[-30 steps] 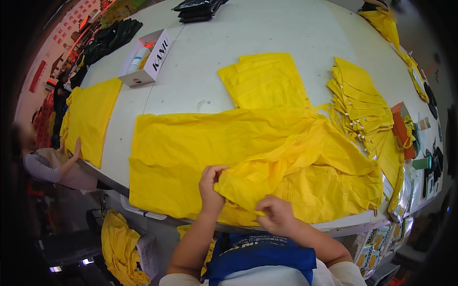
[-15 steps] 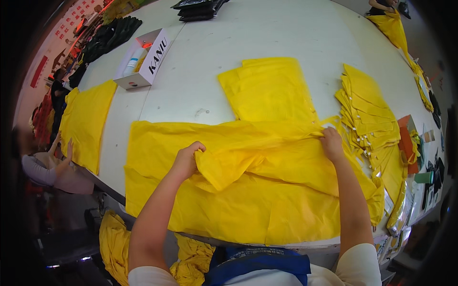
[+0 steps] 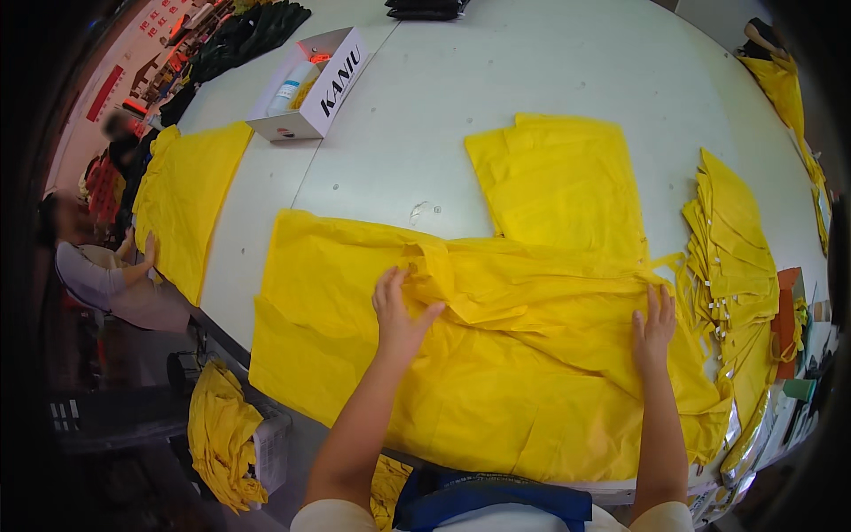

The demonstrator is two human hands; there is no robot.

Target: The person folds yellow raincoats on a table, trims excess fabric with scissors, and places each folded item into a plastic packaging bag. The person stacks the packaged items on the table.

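Observation:
A long piece of thin yellow fabric (image 3: 541,408), perhaps a garment, lies spread across the near side of the table, with creases and a raised fold along its upper middle. My left hand (image 3: 403,310) is over its centre left, thumb apart from the fingers, fingertips at a small turned-up flap. My right hand (image 3: 654,330) rests near the fabric's upper right edge, fingers spread. Just beyond lies a flat pile of yellow fabric (image 3: 567,177), partly covered by the near piece. Overlapping folded yellow pieces (image 3: 740,239) are fanned out at the right.
A white open box (image 3: 310,89) with a bottle in it stands on the white table (image 3: 399,142) at the far left. Across the left edge, another person (image 3: 97,275) touches a yellow cloth (image 3: 191,208). Below hangs yellow fabric over a basket (image 3: 270,448). Black packages (image 3: 427,9) lie far back.
Both hands have loosened from the yellow fabric and spread their fingers. The flap my left hand held now stands up at its fingertips. The whole view has shifted, with table things appearing further right.

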